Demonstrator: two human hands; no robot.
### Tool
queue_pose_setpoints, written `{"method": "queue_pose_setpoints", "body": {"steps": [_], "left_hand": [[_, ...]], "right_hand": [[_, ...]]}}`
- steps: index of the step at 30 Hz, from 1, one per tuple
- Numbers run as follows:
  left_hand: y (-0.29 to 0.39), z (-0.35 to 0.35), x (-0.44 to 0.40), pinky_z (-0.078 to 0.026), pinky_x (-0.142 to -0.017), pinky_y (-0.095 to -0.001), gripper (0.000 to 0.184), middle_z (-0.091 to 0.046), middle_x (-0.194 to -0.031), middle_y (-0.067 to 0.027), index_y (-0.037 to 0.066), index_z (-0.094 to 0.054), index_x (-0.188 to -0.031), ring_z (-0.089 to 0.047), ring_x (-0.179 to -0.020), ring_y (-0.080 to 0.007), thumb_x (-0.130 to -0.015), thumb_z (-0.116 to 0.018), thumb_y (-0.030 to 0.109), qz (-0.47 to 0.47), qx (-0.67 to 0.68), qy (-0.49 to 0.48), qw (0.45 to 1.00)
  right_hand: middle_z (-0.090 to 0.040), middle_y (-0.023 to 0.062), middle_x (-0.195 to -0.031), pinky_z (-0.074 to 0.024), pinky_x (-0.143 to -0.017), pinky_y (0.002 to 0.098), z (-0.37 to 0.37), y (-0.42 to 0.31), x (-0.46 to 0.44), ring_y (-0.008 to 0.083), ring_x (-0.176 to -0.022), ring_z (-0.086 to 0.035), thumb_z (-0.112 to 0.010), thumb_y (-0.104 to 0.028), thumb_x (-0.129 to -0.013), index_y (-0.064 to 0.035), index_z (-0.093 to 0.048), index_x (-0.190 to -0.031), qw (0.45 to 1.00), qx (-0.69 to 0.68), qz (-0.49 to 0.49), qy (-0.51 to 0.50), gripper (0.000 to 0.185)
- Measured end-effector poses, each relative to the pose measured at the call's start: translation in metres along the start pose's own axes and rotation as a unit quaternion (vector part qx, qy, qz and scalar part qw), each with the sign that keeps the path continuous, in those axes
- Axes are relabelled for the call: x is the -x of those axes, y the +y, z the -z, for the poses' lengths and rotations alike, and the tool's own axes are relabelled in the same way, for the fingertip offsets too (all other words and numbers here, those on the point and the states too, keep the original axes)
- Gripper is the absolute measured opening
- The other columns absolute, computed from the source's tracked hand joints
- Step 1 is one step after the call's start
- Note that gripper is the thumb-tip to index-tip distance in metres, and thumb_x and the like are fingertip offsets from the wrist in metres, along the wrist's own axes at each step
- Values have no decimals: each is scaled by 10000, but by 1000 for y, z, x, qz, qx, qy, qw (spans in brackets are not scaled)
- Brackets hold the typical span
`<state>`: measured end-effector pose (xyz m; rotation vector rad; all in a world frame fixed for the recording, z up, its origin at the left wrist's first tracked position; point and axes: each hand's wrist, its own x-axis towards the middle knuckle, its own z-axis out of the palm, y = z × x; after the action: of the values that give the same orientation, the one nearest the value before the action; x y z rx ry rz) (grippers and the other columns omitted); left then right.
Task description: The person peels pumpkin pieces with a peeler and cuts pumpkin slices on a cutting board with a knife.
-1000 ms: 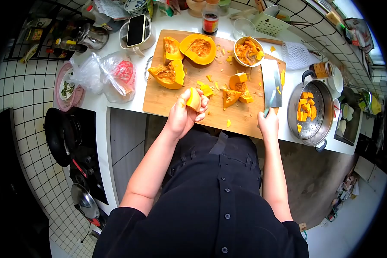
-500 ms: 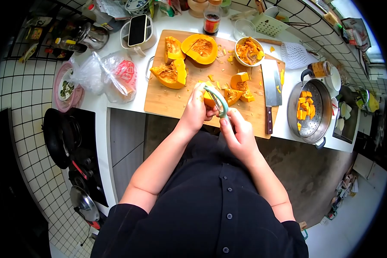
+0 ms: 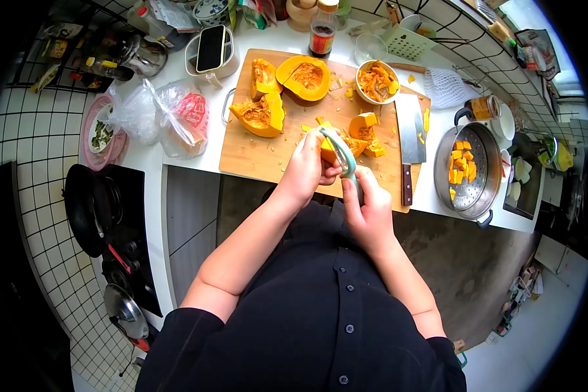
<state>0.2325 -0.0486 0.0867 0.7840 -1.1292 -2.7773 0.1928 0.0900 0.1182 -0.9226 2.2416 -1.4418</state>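
Observation:
My left hand (image 3: 307,171) is closed on a pumpkin piece (image 3: 328,154), mostly hidden by the fingers and the tool. In my right hand (image 3: 370,209) is a pale green peeler (image 3: 343,155), its head against that piece. Both hands are over the front edge of the wooden cutting board (image 3: 248,153). Large pumpkin wedges (image 3: 260,115) and a pumpkin half (image 3: 304,77) lie at the board's back left. Smaller chunks (image 3: 370,135) sit just beyond my hands. A cleaver (image 3: 409,130) rests at the board's right side, below a white bowl of pumpkin scraps (image 3: 377,82).
On the right stands a steamer pot (image 3: 493,166) with pumpkin cubes (image 3: 462,163). Plastic bags (image 3: 183,117) and a container with a phone (image 3: 210,49) are on the left. A sauce bottle (image 3: 322,29) stands behind the board, and a stove (image 3: 134,228) is far left.
My right hand has picked up the peeler from beside the cleaver and brought it left to the pumpkin piece. My left hand has moved slightly right with the piece.

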Motion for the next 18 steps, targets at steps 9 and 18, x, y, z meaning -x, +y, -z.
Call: {"method": "queue_pose_setpoints", "body": {"steps": [9,18], "left_hand": [[2,-9,2,-278,-448,-175,386,-544,-809,-79,79,-450,-1127,-407,-569,-74,-1015,-228,374,8,42,-4,999],[0,-18,2,-270,-439,-172,339,-526,-821,-85,84,-449,-1116,-385,-569,-62,-1016,-286,364,-15,49,19,998]], "right_hand": [[-613,141,-714,-481,-550,344,7,-2,-1,295,-609,-622,-573,-67,-871,-25,-585,-1014,999,39,8,4,149],[-597,142,-688,-479,-536,367,6,5,-2,308,-591,-608,-592,-67,-851,-22,-588,-1008,991,99,73,48,163]]}}
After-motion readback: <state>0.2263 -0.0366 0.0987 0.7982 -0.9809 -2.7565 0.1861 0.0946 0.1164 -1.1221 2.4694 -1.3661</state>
